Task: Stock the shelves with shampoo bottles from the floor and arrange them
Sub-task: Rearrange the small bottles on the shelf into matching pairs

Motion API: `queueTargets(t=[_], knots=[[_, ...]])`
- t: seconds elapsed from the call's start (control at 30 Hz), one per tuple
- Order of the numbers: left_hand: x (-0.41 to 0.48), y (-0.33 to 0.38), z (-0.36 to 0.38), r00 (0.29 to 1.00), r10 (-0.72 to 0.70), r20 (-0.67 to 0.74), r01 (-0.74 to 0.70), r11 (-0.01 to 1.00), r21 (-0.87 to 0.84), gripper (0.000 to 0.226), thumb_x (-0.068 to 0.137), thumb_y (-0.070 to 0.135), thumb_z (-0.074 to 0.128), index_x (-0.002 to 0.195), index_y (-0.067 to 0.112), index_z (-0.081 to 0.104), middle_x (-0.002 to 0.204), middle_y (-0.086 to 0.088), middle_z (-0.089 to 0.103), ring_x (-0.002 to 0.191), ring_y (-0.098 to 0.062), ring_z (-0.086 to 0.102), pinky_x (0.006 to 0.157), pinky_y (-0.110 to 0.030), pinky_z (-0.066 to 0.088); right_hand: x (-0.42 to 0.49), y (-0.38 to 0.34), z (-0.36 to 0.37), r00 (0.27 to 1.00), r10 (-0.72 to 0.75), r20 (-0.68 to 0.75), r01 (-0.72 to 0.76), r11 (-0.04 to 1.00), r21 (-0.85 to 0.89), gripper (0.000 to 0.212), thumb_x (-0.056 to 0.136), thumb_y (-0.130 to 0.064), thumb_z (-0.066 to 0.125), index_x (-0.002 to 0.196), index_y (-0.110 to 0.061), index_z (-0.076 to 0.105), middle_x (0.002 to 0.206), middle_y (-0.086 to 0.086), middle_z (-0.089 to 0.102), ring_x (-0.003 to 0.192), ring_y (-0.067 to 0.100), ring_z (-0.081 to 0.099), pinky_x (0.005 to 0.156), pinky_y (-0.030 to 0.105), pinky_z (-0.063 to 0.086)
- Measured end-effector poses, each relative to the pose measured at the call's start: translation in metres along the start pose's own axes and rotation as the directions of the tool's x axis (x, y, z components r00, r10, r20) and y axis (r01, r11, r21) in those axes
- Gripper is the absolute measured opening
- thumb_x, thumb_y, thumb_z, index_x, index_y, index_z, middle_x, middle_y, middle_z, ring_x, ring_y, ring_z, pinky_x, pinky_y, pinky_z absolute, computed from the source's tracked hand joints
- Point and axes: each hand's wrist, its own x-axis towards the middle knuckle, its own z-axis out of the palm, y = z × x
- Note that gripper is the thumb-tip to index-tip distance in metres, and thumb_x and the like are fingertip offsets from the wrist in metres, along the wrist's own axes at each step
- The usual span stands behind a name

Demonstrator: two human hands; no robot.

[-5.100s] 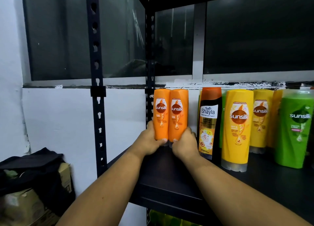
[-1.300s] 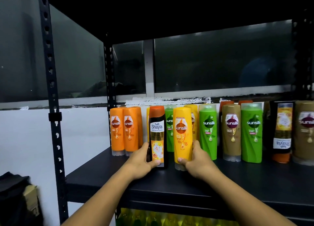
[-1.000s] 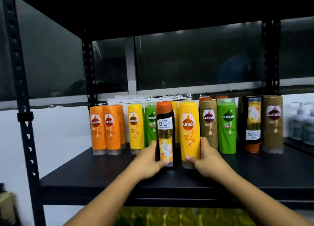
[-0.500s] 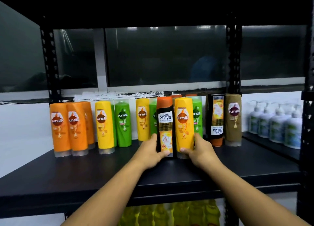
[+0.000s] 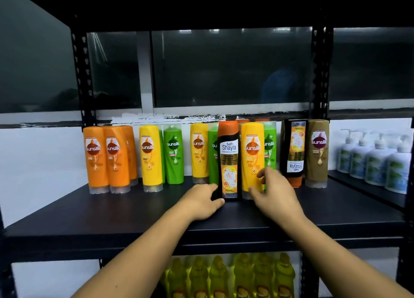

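head cam | faces fwd/down | close to shelf (image 5: pixel 156 221)

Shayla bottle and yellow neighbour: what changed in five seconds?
Both hands left the orange pair, gripped the Shayla bottle and yellow bottle, and slid them right along the shelf. Left hand still holds the Shayla bottle; right hand is blurred, grip unclear. Other bottles stayed.

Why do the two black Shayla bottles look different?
The front Shayla bottle stands cap up, words readable; the right Shayla bottle stands on its cap, words upside down. The left hand holds the front one; nobody touches the right one. Both are black with orange caps.
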Motion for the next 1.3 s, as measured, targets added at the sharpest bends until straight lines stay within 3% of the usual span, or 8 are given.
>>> queueTargets(t=[0.07, 0.2, 0.47, 0.63, 0.83, 0.97, 1.07, 1.3], knots=[[-0.01, -0.002, -0.005, 0.999, 0.007, 0.051, -0.009, 0.999, 0.034, 0.057, 0.1, 0.052, 0.051, 0.149, 0.024, 0.049, 0.152, -0.004, 0.052, 0.136, -0.026, 0.05, 0.11, -0.034, 0.043, -0.004, -0.007, -0.003, 0.971, -0.165, 0.173, 0.164, 0.986, 0.022, 0.025, 0.086, -0.042, 0.07, 0.103, -0.025, 0.063, 0.1, -0.009, 0.063, 0.095, 0.011, 0.059, 0.083, 0.029, 0.05], [-0.032, -0.018, -0.019, 0.99, 0.045, 0.13, -0.051, 0.998, 0.043, 0.052, 0.102, 0.055, 0.045, 0.149, 0.034, 0.05, 0.156, 0.006, 0.048, 0.143, -0.02, 0.043, 0.117, -0.032, 0.035, -0.009, -0.029, -0.003, 0.758, -0.395, 0.519, 0.404, 0.909, 0.103, 0.03, 0.096, -0.045, 0.059, 0.119, -0.029, 0.069, 0.121, -0.017, 0.066, 0.11, -0.001, 0.058, 0.097, 0.023, 0.047], [-0.055, -0.098, -0.06, 0.983, -0.083, 0.165, 0.071, 0.994, 0.077, 0.052, 0.102, 0.055, 0.047, 0.149, 0.033, 0.05, 0.158, 0.009, 0.044, 0.144, -0.015, 0.04, 0.118, -0.028, 0.03, 0.001, -0.088, 0.044, 0.587, -0.335, 0.737, 0.394, 0.914, 0.101, 0.059, 0.101, -0.056, 0.04, 0.155, -0.031, 0.034, 0.161, -0.014, 0.029, 0.149, 0.007, 0.024, 0.122, 0.028, 0.016], [-0.054, -0.144, -0.071, 0.973, -0.224, -0.048, 0.222, 0.974, -0.037, 0.042, 0.1, 0.042, 0.06, 0.137, 0.023, 0.062, 0.137, 0.002, 0.063, 0.126, -0.017, 0.057, 0.106, -0.031, 0.045, 0.018, -0.116, 0.081, 0.601, -0.259, 0.756, 0.318, 0.945, 0.071, 0.072, 0.096, -0.069, 0.037, 0.157, -0.032, 0.026, 0.165, -0.014, 0.018, 0.152, 0.007, 0.012, 0.122, 0.029, 0.009], [-0.024, -0.17, -0.08, 0.889, -0.406, -0.211, 0.29, 0.856, -0.427, 0.064, 0.089, 0.039, 0.077, 0.141, 0.018, 0.045, 0.135, 0.002, 0.057, 0.129, -0.021, 0.054, 0.103, -0.036, 0.044, 0.021, -0.112, 0.092, 0.627, -0.218, 0.748, 0.234, 0.968, 0.086, 0.075, 0.092, -0.072, 0.041, 0.157, -0.036, 0.026, 0.165, -0.014, 0.018, 0.152, 0.009, 0.013, 0.12, 0.028, 0.011], [0.003, -0.171, -0.075, 0.851, -0.459, -0.254, 0.238, 0.769, -0.593, 0.063, 0.081, 0.037, 0.085, 0.123, 0.024, 0.041, 0.125, 0.003, 0.061, 0.116, -0.019, 0.06, 0.094, -0.038, 0.051, 0.02, -0.111, 0.096, 0.636, -0.206, 0.744, 0.229, 0.971, 0.074, 0.076, 0.091, -0.074, 0.041, 0.157, -0.038, 0.024, 0.165, -0.016, 0.016, 0.153, 0.012, 0.011, 0.12, 0.03, 0.01], [0.013, -0.171, -0.064, 0.848, -0.456, -0.27, 0.189, 0.737, -0.649, 0.068, 0.079, 0.033, 0.087, 0.129, 0.02, 0.041, 0.124, -0.001, 0.066, 0.106, -0.02, 0.066, 0.086, -0.04, 0.059, 0.022, -0.111, 0.098, 0.646, -0.208, 0.735, 0.232, 0.97, 0.071, 0.078, 0.089, -0.076, 0.041, 0.156, -0.039, 0.025, 0.165, -0.016, 0.017, 0.153, 0.013, 0.013, 0.122, 0.031, 0.011], [0.02, -0.18, -0.059, 0.899, -0.387, -0.206, 0.189, 0.766, -0.614, 0.052, 0.085, 0.035, 0.082, 0.121, 0.024, 0.046, 0.125, 0.002, 0.066, 0.113, -0.021, 0.064, 0.1, -0.046, 0.053, 0.023, -0.11, 0.1, 0.674, -0.222, 0.705, 0.21, 0.972, 0.106, 0.08, 0.087, -0.075, 0.048, 0.154, -0.034, 0.035, 0.161, -0.014, 0.029, 0.149, 0.008, 0.024, 0.121, 0.027, 0.019]])
